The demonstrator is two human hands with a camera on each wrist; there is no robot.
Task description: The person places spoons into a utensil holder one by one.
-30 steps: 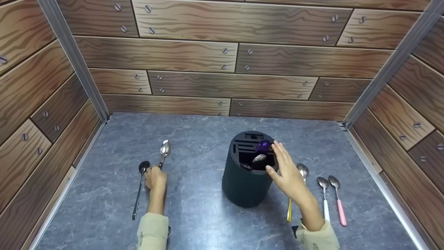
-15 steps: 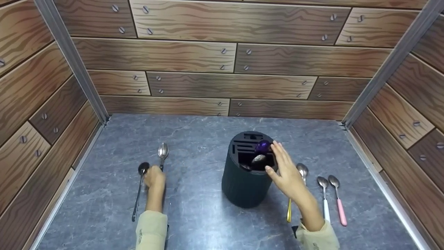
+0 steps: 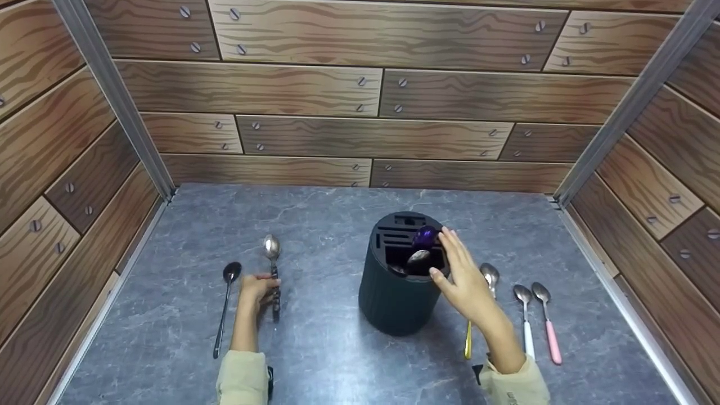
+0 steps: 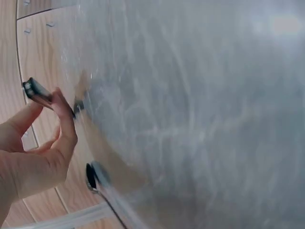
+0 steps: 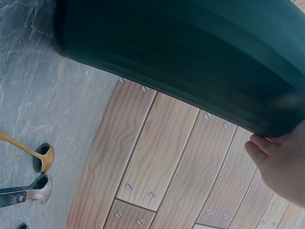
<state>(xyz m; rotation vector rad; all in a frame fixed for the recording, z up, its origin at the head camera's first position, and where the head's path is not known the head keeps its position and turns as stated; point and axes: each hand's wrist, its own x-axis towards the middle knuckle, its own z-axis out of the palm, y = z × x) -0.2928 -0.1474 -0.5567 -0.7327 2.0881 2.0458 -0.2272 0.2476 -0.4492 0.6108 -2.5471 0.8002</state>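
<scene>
In the head view my left hand (image 3: 256, 289) pinches the dark patterned handle of a spoon (image 3: 271, 247), whose silver bowl points toward the back wall. The left wrist view shows the handle (image 4: 37, 90) between thumb and fingers. Just left of that hand lies a dark long-handled spoon (image 3: 231, 273). My right hand (image 3: 469, 289), its fingers extended, rests against the rim and side of a dark green utensil holder (image 3: 394, 304). Inside the holder's large opening are a purple shiny piece (image 3: 426, 237) and a silver spoon bowl (image 3: 419, 258).
Right of the holder lie a yellow-handled spoon (image 3: 468, 340), a white-handled spoon (image 3: 527, 326) and a pink-handled spoon (image 3: 552, 342). A gold-coloured ladle (image 5: 45, 157) and a black-handled utensil (image 5: 40, 191) show in the right wrist view. Wood-patterned walls (image 3: 315, 135) enclose the tabletop (image 3: 320, 225).
My left hand has turned and shifted slightly toward me, and the spoon's handle has swung into view to its right. My right hand and the holder have stayed in place.
</scene>
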